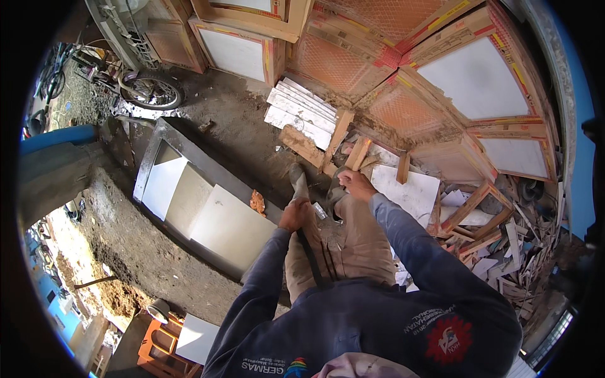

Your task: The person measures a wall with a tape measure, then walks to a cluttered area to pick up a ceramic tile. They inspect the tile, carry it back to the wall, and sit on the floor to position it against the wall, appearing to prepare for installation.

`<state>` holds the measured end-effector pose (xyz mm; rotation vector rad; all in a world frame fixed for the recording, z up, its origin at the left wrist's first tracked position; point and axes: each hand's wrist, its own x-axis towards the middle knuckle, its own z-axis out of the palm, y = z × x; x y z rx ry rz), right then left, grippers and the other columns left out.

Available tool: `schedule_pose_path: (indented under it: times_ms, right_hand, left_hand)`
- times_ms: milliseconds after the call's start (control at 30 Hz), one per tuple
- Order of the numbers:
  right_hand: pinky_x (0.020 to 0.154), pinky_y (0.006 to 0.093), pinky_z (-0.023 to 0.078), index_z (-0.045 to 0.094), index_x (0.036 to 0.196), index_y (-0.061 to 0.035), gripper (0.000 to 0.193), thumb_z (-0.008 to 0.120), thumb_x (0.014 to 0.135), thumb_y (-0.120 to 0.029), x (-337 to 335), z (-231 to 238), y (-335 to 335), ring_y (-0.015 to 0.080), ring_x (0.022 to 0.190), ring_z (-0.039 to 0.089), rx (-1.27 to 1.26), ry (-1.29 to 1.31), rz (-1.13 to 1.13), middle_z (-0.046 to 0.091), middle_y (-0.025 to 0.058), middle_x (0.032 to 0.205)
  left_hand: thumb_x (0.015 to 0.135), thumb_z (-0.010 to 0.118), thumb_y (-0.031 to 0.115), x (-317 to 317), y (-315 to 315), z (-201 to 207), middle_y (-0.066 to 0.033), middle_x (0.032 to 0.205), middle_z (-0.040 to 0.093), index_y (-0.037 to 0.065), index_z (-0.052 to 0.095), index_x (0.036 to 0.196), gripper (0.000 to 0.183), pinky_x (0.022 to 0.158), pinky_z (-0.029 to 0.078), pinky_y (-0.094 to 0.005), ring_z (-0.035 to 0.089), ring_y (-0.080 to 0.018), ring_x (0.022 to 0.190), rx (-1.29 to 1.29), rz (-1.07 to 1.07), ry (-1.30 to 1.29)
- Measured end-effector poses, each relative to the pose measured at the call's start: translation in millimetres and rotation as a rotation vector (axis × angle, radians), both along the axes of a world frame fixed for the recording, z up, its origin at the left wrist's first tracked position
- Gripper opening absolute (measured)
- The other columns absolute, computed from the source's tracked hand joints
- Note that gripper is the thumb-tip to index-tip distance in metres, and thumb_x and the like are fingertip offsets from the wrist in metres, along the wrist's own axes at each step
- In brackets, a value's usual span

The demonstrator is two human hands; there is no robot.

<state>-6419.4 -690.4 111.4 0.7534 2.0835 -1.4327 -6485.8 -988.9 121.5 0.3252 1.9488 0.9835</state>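
Observation:
My left hand (295, 214) is closed and rests over my left knee. A long dark strip-like thing (309, 255) runs back from it along my thigh toward my lap; whether it is a strap or a tool does not show. Above my right knee, my right hand (357, 184) has its fingers curled in, and what they hold, if anything, is hidden. Just beyond it, a short wooden block (358, 153) stands among other wood pieces. A white panel (406, 195) lies to the right of that hand.
White boards (302, 110) lie stacked ahead. Cardboard-edged cartons (466, 75) line the far right, above a heap of broken scraps (510, 252). At left, a concrete-edged trough (151, 151) holds pale sheets (220, 217) and an orange-brown lump (257, 201). A motorbike wheel (151, 90) shows beyond.

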Motion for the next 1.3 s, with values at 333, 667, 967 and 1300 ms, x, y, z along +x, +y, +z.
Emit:
schedule_pose_path:
  times_ms: [333, 667, 967, 1300]
  right_hand:
    - [0.118, 0.0491, 0.039, 0.06, 0.141, -0.0113, 0.039, 0.043, 0.108, -0.025, -147, -362, 58, 0.0336, 0.141, 0.052, 0.388, -0.296, 0.485, 0.054, 0.0176, 0.153]
    - [0.115, 0.0667, 0.032, 0.077, 0.125, -0.0103, 0.034, 0.059, 0.096, -0.011, -131, -470, 221, 0.0394, 0.126, 0.066, 0.822, -0.367, 1.074, 0.077, 0.0154, 0.119]
    - [0.075, 0.0476, 0.055, 0.074, 0.102, -0.0021, 0.035, 0.073, 0.092, -0.035, -86, -523, 220, 0.0307, 0.083, 0.071, 0.584, 0.085, 0.241, 0.075, 0.0169, 0.091]
    - [0.079, 0.0413, 0.054, 0.072, 0.105, -0.0004, 0.037, 0.073, 0.093, -0.035, -82, -564, 216, 0.0239, 0.086, 0.067, 0.263, 0.257, -0.081, 0.073, 0.0128, 0.093]
  left_hand:
    - [0.104, 0.061, 0.027, -99, 123, -212, -0.0211, 0.123, 0.07, 0.006, 0.065, 0.133, 0.036, 0.095, 0.054, -0.0477, 0.069, -0.0408, 0.111, 0.022, -0.132, 0.258]
    - [0.1, 0.068, 0.028, -165, 127, -207, -0.0144, 0.132, 0.068, 0.009, 0.062, 0.14, 0.044, 0.102, 0.049, -0.0474, 0.064, -0.0355, 0.121, -0.054, -0.259, 0.694]
    - [0.097, 0.07, 0.035, -152, 99, -206, -0.0126, 0.117, 0.068, 0.009, 0.062, 0.135, 0.046, 0.095, 0.051, -0.0438, 0.067, -0.0321, 0.112, -0.223, -0.254, 0.805]
    - [0.103, 0.062, 0.037, -113, 90, -211, -0.0128, 0.118, 0.066, 0.01, 0.06, 0.139, 0.045, 0.09, 0.052, -0.0432, 0.066, -0.0307, 0.113, -0.342, -0.184, 0.854]
